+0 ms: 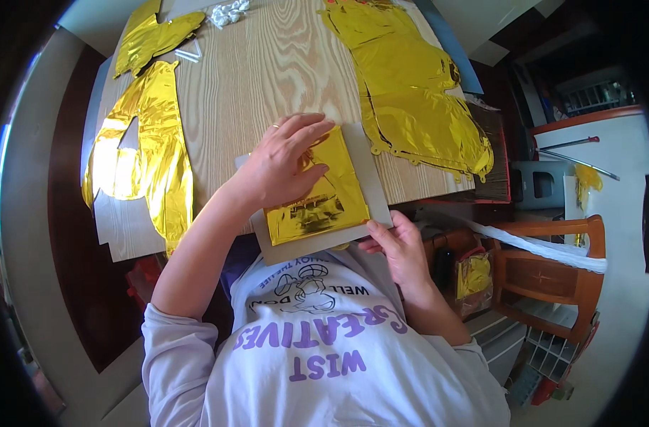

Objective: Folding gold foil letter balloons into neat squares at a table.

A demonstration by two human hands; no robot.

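Observation:
A folded piece of shiny gold foil [331,192], probably a flat balloon, lies on a grey card [373,188] at the table's near edge. My left hand [281,164] rests over the foil's upper left part, fingers stretched out, a ring on one of them. With thumb and fingers my right hand [404,252] pinches the card's near right corner. Part of the foil is hidden beneath my left hand.
Large flat gold foil balloons lie on the wooden table [281,71]: one at the right [417,99], others at the left [164,135]. Small white pieces [228,14] and white sticks [189,53] sit toward the far left. A wooden chair [545,285] stands at the right.

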